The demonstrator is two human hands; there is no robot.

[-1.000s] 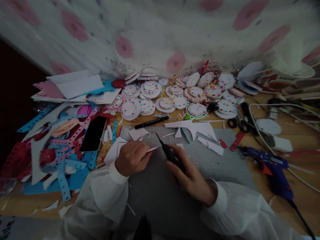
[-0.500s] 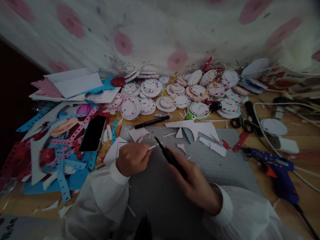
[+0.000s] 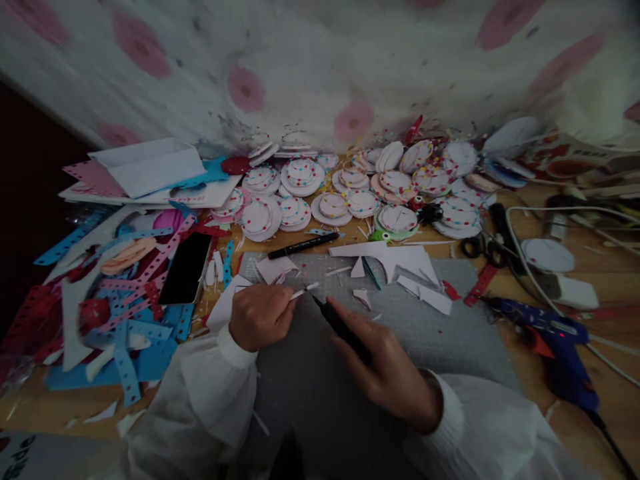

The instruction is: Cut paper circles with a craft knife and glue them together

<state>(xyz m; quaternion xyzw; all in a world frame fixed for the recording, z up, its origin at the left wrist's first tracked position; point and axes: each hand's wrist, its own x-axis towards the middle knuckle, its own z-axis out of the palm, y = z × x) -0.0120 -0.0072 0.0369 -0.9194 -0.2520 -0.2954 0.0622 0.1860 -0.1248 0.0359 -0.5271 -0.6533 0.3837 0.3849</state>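
Black knife (image 3: 344, 324) slants forward-left, blade (image 3: 317, 300) pointing at a white strip (image 3: 299, 293).

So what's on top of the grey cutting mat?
White paper scraps lie on the mat. Above it, the left hand holds a white strip, the right hand a black pointed tool. What the hands and sleeves cover can't be seen.

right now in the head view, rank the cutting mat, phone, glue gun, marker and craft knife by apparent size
Largest to smallest:
1. Cutting mat
2. Glue gun
3. Phone
4. Marker and craft knife, unranked: the right hand partly hides the latter
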